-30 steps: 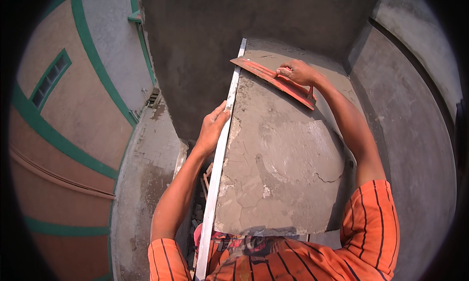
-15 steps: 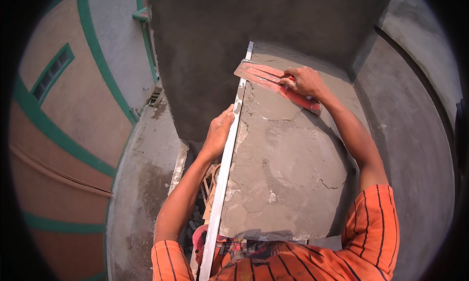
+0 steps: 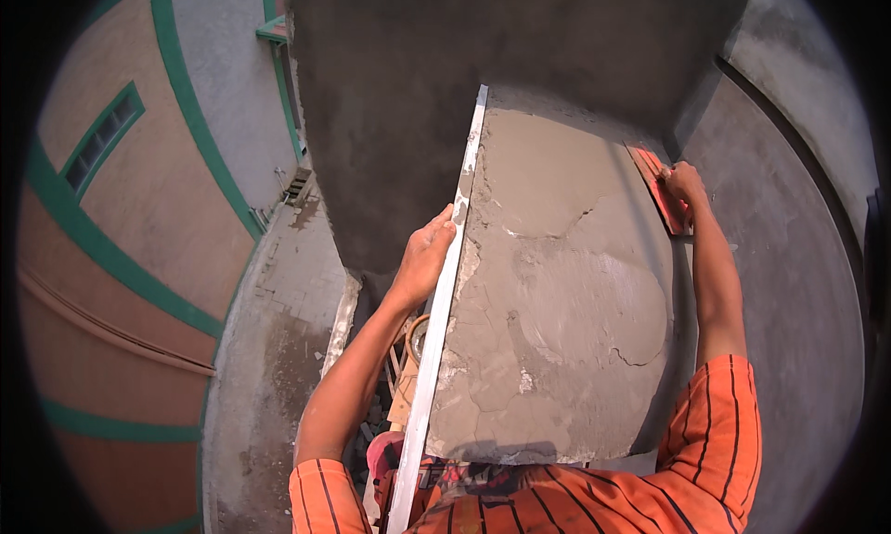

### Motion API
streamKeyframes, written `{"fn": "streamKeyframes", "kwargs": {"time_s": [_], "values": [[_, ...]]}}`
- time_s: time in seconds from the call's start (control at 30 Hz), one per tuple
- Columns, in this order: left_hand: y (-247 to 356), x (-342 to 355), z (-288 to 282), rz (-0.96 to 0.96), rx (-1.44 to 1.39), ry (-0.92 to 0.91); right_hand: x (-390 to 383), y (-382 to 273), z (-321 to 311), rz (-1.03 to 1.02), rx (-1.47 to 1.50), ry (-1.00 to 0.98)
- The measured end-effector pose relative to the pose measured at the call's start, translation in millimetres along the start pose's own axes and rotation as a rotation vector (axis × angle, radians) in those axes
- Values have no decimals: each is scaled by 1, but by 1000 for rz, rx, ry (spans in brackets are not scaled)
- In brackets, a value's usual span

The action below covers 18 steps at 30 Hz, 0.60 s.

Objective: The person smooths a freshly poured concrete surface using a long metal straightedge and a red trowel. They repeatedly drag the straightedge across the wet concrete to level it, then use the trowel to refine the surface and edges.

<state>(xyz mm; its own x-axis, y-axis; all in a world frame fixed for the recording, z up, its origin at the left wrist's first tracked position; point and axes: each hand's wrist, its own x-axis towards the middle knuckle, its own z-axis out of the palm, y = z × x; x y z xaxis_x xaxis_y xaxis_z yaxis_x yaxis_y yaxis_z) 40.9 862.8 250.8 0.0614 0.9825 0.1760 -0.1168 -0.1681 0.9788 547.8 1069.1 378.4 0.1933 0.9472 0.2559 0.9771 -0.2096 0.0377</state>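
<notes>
"Mortar closest to the orange striped shirt: how finished did it look?"

"Rough, I judged. Uneven patches overlapped there, and a dark crack marked the right side, so the near and middle stretches seemed unfinished."

"What about the hands?"

"The left hand met the long white straightedge, which ran along the mortar's left border; thumb and fingers bent against it, but how far they closed I couldn't tell."

"And the right hand?"

"It reached farther out, its fingers closed round the handle of an orange plastering float. That float stood at the mortar's far right border; whether its face touched the surface wasn't clear."

"Was anything done, then?"

"Probably the far part: a smooth band spread between straightedge and float, stopping at a ragged seam on its near side. Its left margin looked crumbly. Beyond it stood the dark rendered wall."
</notes>
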Motion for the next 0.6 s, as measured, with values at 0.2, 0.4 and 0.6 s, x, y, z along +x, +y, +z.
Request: {"fn": "streamKeyframes", "kwargs": {"time_s": [0.2, 0.4, 0.6], "values": [[-3, -1, -1, 4, 46, 15, -20, -92, -18, -174, 524, -348], [-13, 0, -1, 10, 2, 32, -122, -210, -69, -760, 445, -508], [-15, 0, 2, 66, 6, 54, -165, -184, -96, -799, 452, -794]]}}
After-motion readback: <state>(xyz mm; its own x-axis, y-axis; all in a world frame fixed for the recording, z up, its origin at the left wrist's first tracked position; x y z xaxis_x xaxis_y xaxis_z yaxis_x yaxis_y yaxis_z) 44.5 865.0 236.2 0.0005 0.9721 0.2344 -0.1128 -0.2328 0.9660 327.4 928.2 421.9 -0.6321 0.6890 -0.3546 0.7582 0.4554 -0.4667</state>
